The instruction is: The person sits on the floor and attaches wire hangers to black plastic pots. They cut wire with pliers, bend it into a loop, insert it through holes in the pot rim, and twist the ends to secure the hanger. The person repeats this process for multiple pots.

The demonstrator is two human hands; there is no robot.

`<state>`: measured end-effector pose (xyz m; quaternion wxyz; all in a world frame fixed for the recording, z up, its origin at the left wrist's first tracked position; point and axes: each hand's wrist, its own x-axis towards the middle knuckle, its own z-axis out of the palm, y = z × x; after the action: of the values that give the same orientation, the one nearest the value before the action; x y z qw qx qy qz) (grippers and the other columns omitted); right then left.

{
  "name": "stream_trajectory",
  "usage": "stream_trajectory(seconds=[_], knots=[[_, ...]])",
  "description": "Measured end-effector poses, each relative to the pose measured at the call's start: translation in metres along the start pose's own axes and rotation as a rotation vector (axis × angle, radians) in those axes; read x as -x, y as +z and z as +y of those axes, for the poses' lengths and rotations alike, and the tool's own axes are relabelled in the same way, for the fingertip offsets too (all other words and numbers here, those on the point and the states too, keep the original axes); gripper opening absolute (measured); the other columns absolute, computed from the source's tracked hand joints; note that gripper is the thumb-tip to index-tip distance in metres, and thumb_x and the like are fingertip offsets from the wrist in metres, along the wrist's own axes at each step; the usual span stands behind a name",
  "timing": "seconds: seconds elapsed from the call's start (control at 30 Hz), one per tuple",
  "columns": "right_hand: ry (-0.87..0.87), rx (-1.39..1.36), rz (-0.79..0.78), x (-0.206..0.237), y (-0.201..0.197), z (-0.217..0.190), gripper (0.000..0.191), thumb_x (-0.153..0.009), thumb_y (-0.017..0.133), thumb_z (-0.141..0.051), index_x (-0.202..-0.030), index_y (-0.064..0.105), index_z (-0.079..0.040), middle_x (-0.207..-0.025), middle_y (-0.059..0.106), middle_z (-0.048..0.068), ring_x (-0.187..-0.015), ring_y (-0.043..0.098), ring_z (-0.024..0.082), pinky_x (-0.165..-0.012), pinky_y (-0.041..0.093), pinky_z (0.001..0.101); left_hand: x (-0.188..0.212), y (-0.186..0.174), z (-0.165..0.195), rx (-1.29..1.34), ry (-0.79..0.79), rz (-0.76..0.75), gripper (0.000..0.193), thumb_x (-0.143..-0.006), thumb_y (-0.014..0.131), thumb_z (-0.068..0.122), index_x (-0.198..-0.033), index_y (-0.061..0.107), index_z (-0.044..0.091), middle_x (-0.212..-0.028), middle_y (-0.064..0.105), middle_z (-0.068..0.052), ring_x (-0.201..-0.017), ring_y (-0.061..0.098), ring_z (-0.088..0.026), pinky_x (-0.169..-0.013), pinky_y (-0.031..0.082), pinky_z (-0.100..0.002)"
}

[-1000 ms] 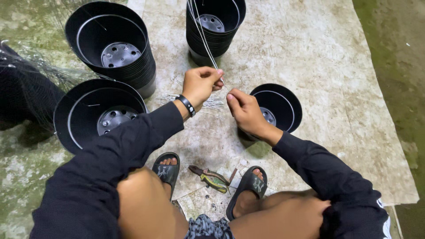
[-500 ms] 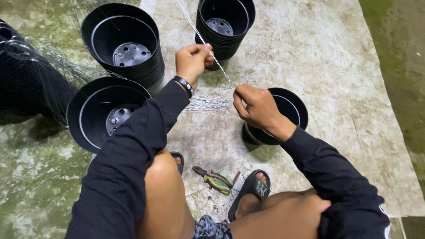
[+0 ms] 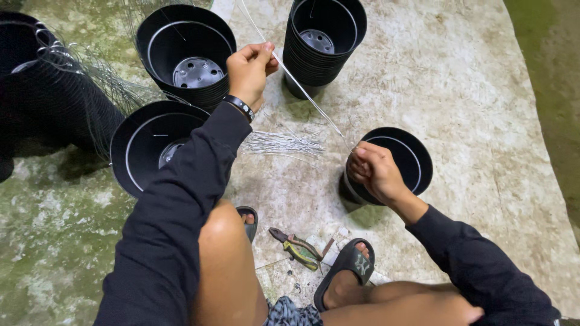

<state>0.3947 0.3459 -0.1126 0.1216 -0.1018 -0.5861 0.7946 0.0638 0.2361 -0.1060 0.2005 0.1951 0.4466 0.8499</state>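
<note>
My left hand (image 3: 249, 69) pinches a thin silver wire (image 3: 305, 96) up near the stacked black pots. The wire runs taut down and right to my right hand (image 3: 374, 171), which is closed on its other end at the rim of a small black plastic pot (image 3: 417, 160). A bundle of cut wire pieces (image 3: 281, 143) lies on the floor between my hands. A black wristband sits on my left wrist.
Stacks of black pots stand at top left (image 3: 187, 51), top middle (image 3: 326, 36) and lower left (image 3: 145, 148). A dark pile with tangled wire (image 3: 48, 102) is at far left. Pliers (image 3: 299, 247) lie between my sandalled feet on the pale mat (image 3: 471, 90).
My left hand has risen and moved away from the right, drawing the wire out longer and taut. The right hand stays at the small pot's rim.
</note>
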Motion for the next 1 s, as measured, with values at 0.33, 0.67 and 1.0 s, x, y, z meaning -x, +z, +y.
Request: stream_trajectory(seconds=[0.33,0.67,1.0], knots=[[0.212,-0.413,-0.199,0.022,-0.003,0.007,0.029,-0.106,0.049,-0.024,-0.082,0.046,-0.008,-0.068,0.044,0.001,-0.050,0.036,0.011,-0.054,0.034,0.0276,-0.011,-0.016,0.009,0.054,0.066,0.043,0.014,-0.097,0.072,0.013,-0.096,0.070,-0.001,-0.081,0.070,-0.004,-0.073,0.066,-0.012,-0.073,0.060,-0.030],[-0.169,0.739,0.069,0.032,-0.002,0.008,0.023,-0.102,0.056,-0.012,-0.081,0.057,-0.003,-0.069,0.048,0.003,-0.058,0.043,0.013,-0.053,0.037,0.0274,-0.014,-0.023,0.015,0.009,0.088,0.103,0.014,-0.097,0.071,0.013,-0.094,0.070,0.000,-0.081,0.071,-0.004,-0.072,0.066,-0.011,-0.072,0.059,-0.029],[-0.818,2.127,-0.213,0.042,0.043,0.001,0.007,-0.086,0.062,-0.010,-0.080,0.062,-0.005,-0.067,0.053,0.004,-0.055,0.054,0.015,-0.050,0.042,0.0316,-0.013,-0.019,0.009,-0.119,0.193,0.220,0.011,-0.095,0.072,0.004,-0.087,0.068,-0.002,-0.072,0.069,-0.004,-0.061,0.062,-0.009,-0.059,0.053,-0.026]])
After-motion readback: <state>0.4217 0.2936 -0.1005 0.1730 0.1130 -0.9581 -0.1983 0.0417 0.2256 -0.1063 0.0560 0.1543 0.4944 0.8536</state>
